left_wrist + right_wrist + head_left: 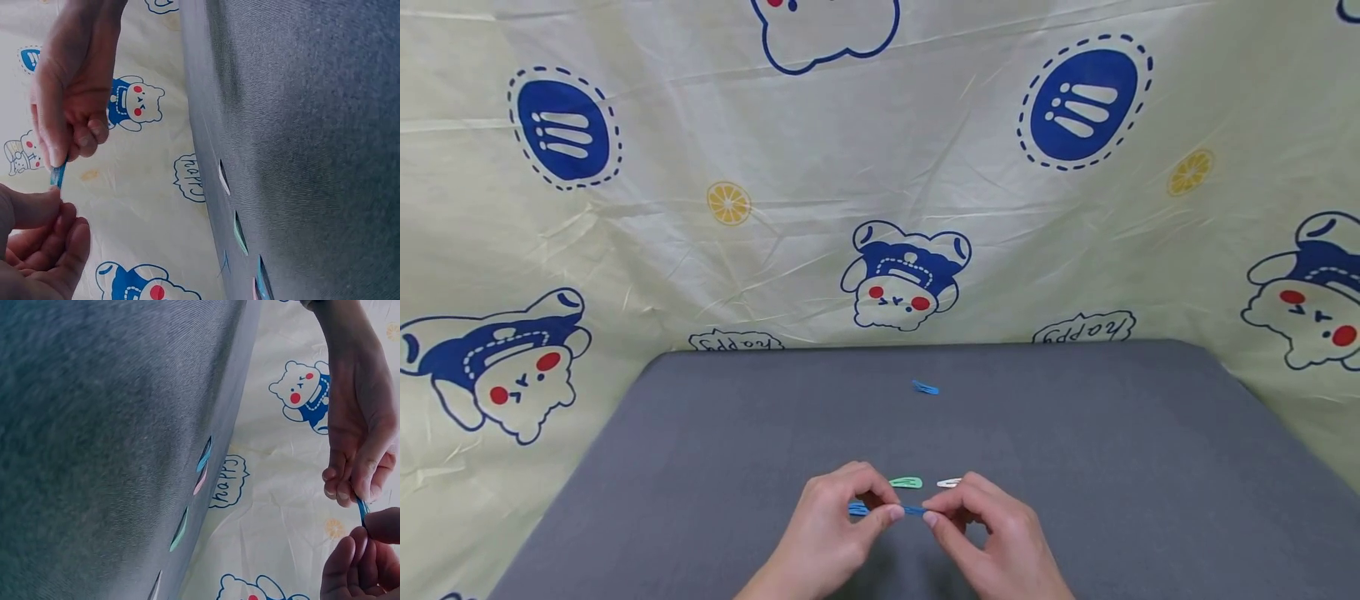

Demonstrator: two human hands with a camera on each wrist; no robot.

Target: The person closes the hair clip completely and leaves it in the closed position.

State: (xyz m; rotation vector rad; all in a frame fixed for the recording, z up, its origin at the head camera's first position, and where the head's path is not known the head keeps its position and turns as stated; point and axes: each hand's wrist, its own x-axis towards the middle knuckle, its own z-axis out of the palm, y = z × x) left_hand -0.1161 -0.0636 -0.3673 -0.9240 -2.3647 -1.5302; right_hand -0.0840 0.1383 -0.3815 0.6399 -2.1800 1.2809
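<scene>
A slim blue hair clip [913, 510] is stretched between my two hands, raised off the table. The left hand [838, 521] pinches one end of it between thumb and forefinger. At the other end, the right hand [992, 533] grips it with thumb and fingertips. The fingers hide both ends, and only the blue middle shows in the left wrist view. Just beyond the hands lie a green snap hair clip [906, 482] and a white one [948, 482], partly covered by the right hand. Another blue clip [857, 509] shows through the gap of the left hand.
A pink clip [200, 481] lies beside the blue one on the table. Toward the table's back is a separate blue clip [926, 387]. Dark grey cloth covers the table [737, 425]. A pale printed curtain [805, 167] hangs behind and around it.
</scene>
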